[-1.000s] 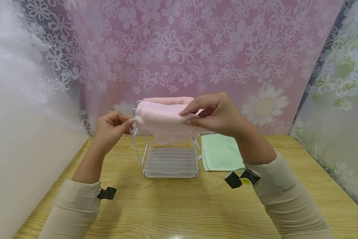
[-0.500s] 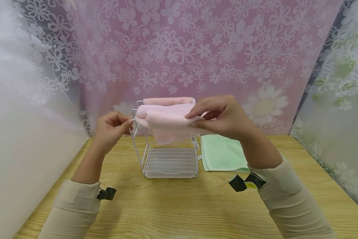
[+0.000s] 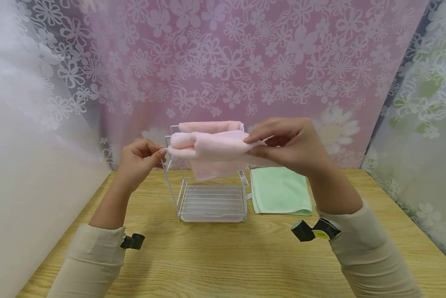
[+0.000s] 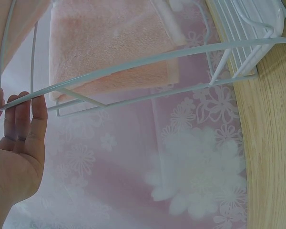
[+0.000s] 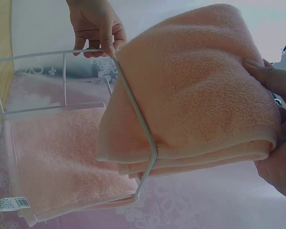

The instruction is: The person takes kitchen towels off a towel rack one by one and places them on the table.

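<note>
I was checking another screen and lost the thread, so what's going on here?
A person's left hand grips a top corner of the white wire rack, while the right hand pinches the edge of a folded pink towel at the top. A second pink towel hangs on the rack's far side. The green cloth lies folded on the table, touched by neither hand.

A hand fits over the table in front of the white rack, but the near pink towel blocks up top
</note>
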`<state>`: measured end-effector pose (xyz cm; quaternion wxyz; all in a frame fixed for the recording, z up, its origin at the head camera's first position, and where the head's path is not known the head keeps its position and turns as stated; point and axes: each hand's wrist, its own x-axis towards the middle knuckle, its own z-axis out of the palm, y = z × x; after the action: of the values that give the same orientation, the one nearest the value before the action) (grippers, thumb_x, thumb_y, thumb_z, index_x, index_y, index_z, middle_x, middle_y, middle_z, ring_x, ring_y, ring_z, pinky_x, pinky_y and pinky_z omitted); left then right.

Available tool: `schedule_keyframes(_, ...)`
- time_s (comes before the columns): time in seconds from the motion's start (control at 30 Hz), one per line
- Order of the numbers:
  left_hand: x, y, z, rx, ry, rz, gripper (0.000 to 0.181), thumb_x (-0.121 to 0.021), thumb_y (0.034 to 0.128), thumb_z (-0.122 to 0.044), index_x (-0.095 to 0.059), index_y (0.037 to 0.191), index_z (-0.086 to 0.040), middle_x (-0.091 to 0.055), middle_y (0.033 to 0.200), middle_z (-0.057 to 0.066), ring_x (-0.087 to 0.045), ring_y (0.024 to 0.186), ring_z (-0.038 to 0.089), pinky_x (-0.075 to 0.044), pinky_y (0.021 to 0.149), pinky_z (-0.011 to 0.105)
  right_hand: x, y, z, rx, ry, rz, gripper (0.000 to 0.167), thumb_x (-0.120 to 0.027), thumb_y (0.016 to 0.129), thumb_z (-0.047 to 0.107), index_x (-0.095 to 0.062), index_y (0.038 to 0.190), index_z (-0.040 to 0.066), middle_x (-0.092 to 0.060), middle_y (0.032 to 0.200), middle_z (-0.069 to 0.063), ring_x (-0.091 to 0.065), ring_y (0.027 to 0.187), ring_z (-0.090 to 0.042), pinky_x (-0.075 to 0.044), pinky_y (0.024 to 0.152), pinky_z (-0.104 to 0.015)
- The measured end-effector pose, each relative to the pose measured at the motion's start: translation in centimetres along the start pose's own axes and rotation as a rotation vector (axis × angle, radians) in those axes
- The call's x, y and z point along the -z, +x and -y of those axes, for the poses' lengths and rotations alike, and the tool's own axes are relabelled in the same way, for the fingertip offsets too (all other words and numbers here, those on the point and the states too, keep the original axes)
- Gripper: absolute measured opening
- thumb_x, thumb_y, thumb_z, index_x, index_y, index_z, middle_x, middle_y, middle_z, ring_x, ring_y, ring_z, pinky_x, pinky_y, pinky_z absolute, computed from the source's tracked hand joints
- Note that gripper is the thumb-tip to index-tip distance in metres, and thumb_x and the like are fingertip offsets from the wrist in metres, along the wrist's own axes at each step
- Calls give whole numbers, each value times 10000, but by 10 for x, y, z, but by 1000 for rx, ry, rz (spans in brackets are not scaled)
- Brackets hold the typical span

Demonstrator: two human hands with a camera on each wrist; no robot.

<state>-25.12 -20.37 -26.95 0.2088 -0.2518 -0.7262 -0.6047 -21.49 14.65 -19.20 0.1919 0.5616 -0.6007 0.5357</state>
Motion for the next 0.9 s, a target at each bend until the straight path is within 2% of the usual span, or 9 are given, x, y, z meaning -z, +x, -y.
schedule_keyframes(0.4, 0, 0, 0, 13, -18, 4, 140, -656, 904, 47, -591, 847, 157, -659, 748, 40, -648, 618, 155, -606, 608, 284, 8, -9, 3, 15, 58, -70, 175, -786, 802, -10, -702, 873, -147, -719, 911, -132, -679, 809, -238, -610, 675, -312)
schedule_keyframes(0.9, 0, -1, -1, 0, 11, 7, 139, -658, 910, 29, -608, 855, 147, -652, 745, 28, -641, 620, 150, -606, 614, 287, 16, -24, -3, -57, 76, -119, 173, -774, 798, -45, -692, 892, -164, -720, 930, -132, -692, 815, -226, -607, 685, -311)
